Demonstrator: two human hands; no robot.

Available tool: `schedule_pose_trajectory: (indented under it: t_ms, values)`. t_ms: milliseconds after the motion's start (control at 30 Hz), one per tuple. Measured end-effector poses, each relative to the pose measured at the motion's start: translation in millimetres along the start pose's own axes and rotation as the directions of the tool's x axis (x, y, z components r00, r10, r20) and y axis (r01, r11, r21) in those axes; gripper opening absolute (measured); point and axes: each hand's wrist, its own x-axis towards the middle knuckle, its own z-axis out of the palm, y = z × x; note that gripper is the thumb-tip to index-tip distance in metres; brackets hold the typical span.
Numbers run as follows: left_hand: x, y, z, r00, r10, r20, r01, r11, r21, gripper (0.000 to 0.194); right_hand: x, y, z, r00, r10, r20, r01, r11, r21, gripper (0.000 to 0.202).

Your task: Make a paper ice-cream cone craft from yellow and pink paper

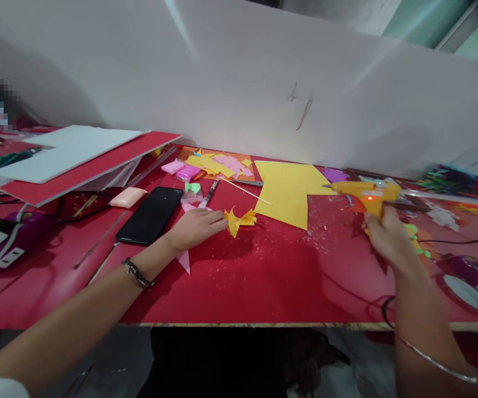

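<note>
My left hand point(198, 227) is closed on a small folded yellow paper piece point(239, 221), pinching its left end just above the red table. Its pointed flaps spread out to the right of my fingers. On the right, my right hand point(389, 235) grips a yellow hot glue gun point(365, 192) by the handle. A small orange light glows on the gun's side, and the nozzle points left. Between my hands lies a cut sheet of yellow paper point(284, 193), with a thin white stick point(245, 190) across its left edge. A pink paper strip point(184, 261) lies partly hidden under my left hand.
A black phone point(150, 215) lies left of my left hand, near a craft knife point(209, 193). Paper scraps point(222, 164) and pink packets point(180, 168) sit behind. White and red boards point(85, 155) stand raised at left. A dark cord point(462, 241) runs right, near a purple power strip point(471, 276).
</note>
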Motion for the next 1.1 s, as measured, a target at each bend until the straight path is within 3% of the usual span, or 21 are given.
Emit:
schedule_pose_trajectory:
  t_ms: [133,233,333,500,667,900,1100]
  values:
    - [-0.5,-2.8,-1.7,1.000,-0.007,0.011,0.007,1.000,0.025,0.024,2.5,-59.3,-9.2,0.990,-0.052,-0.129,0.082,0.968,0.238,0.045]
    - [-2.3,-6.8,-3.3,0.999,-0.032,-0.002,0.032,0.998,0.061,0.021,-7.1,-95.0,3.2,0.981,-0.175,-0.081,0.192,0.927,0.324,0.046]
    - [-3.6,-10.0,-3.3,0.999,-0.040,-0.014,0.041,0.997,0.070,0.021,-21.7,-112.9,21.1,0.957,-0.292,0.002,0.270,0.889,0.371,0.047]
    - [-2.5,-9.2,-2.6,1.000,-0.009,-0.004,0.009,0.999,0.051,0.025,-39.6,-117.9,36.6,0.913,-0.399,0.081,0.338,0.854,0.396,0.042]
    - [-1.0,-6.0,-3.7,1.000,0.004,0.026,-0.005,0.999,0.037,0.028,-46.6,-120.4,37.7,0.897,-0.430,0.108,0.348,0.834,0.427,0.035]
    - [-0.1,-4.8,-2.6,0.999,0.034,-0.041,-0.033,0.999,0.035,0.026,-49.6,-122.3,37.8,0.869,-0.474,0.144,0.377,0.821,0.429,0.028]
    - [0.1,-4.3,-1.8,0.999,0.028,-0.020,-0.028,1.000,0.002,0.025,-48.9,-122.6,42.4,0.848,-0.512,0.136,0.425,0.811,0.403,0.027]
